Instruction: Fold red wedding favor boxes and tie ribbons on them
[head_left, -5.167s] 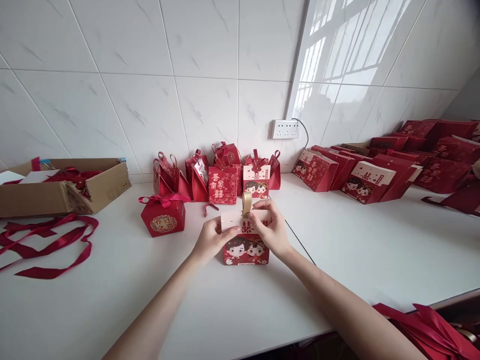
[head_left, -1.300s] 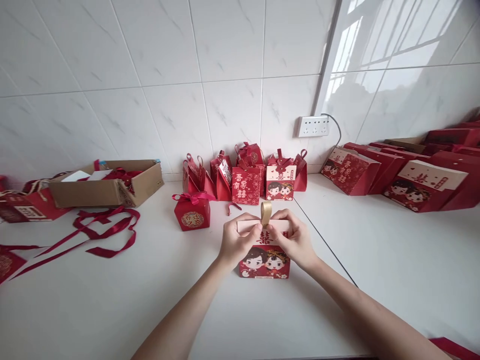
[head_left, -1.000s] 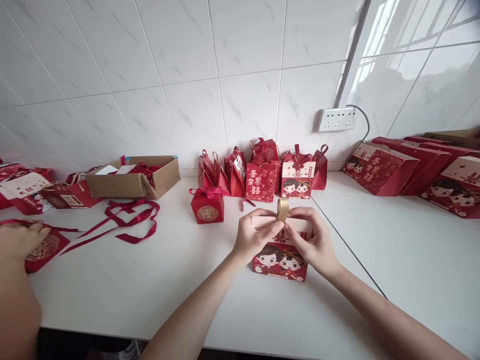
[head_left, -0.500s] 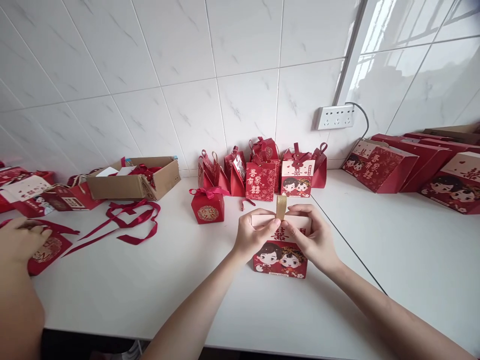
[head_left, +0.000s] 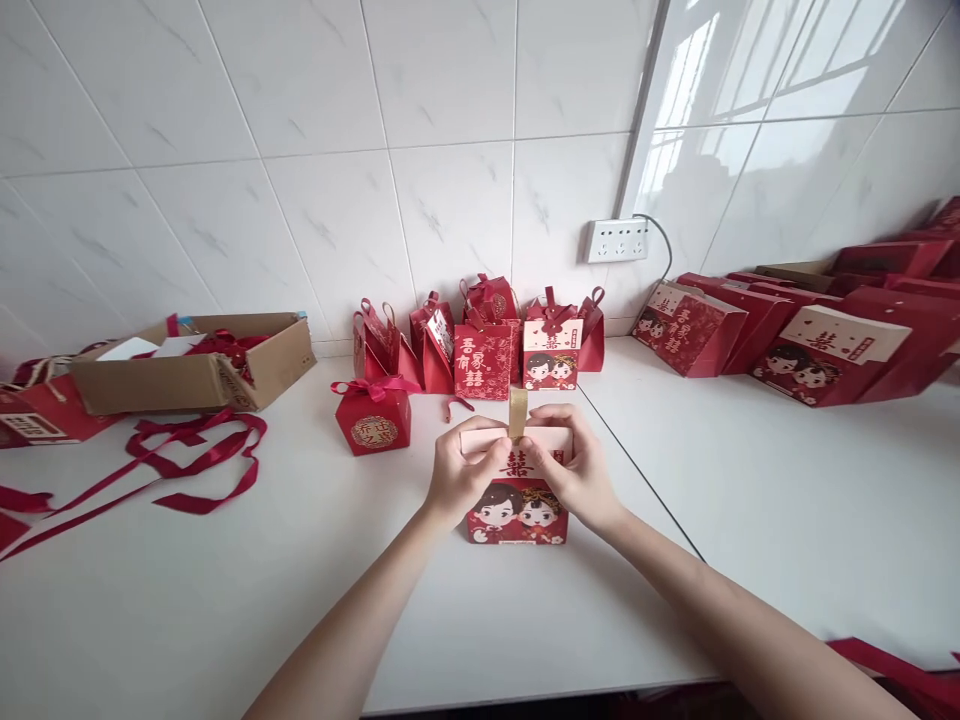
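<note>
A red and cream gift box (head_left: 517,515) with two cartoon faces on its front stands upright on the white table, right before me. My left hand (head_left: 466,470) pinches its top edge from the left, thumb in front and fingers behind. From the right, my right hand (head_left: 566,465) grips the same edge in the same way. Both thumbs meet near the middle, just under a gold ribbon loop (head_left: 518,413) that sticks up from the top. The fingers behind the box are partly hidden.
Behind stand several finished-looking red gift boxes (head_left: 484,360) and a small red box with a bow (head_left: 375,420). To the left are a cardboard box (head_left: 150,385) and loose red ribbon (head_left: 225,470). More gift boxes (head_left: 825,350) line the right side. A power strip (head_left: 616,241) hangs on the wall.
My view has turned to the right, so the other person's hand at the left is out of sight. Both my hands keep their hold on the gift box.
</note>
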